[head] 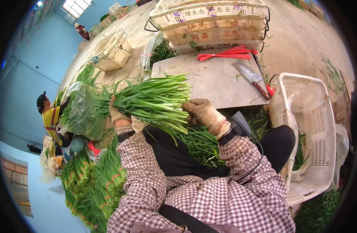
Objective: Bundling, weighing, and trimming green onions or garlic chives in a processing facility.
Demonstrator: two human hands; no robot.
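A loose bunch of long green leafy stalks, seemingly garlic chives (155, 100), lies sideways above my lap. My gloved left hand (117, 110) is closed around its leafy part. At the pale cut ends is my gloved right hand (206, 115), its fingertips at the stalks; whether they pinch any is hard to see. Beyond, a grey board (196, 78) carries a cleaver with a wooden handle (250, 77) and a bundle of red ties (225, 54). More loose greens (203, 145) lie between my legs.
Stacked white crates (210, 26) stand behind the board. An open white crate (315, 145) with a plastic liner is at my right. Tied green bundles (105, 180) lie at my left, near a bag of greens (86, 110) and a co-worker (51, 116). Another crate (111, 54) stands farther off.
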